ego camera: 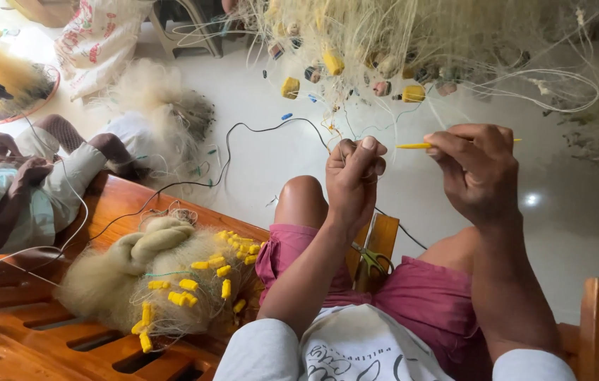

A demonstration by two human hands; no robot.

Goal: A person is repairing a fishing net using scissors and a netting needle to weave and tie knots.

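At frame centre, the left hand (pixel 353 176) pinches fishing net (pixel 412 35) strands taut while the right hand (pixel 474 169), fingers pressed on a yellow netting needle (pixel 412 146), works beside it; the net hangs across the upper frame.

The person wears a white short-sleeved top, its sleeves ending above the elbows at the near edge of the view, with dark curling printed shapes across the front. Below it are pinkish-magenta shorts, bunched in soft folds over both thighs. Both forearms, the left hand (pixel 353 180), the right hand (pixel 474 173) and the knees are bare. No rings, watch or bracelets show.
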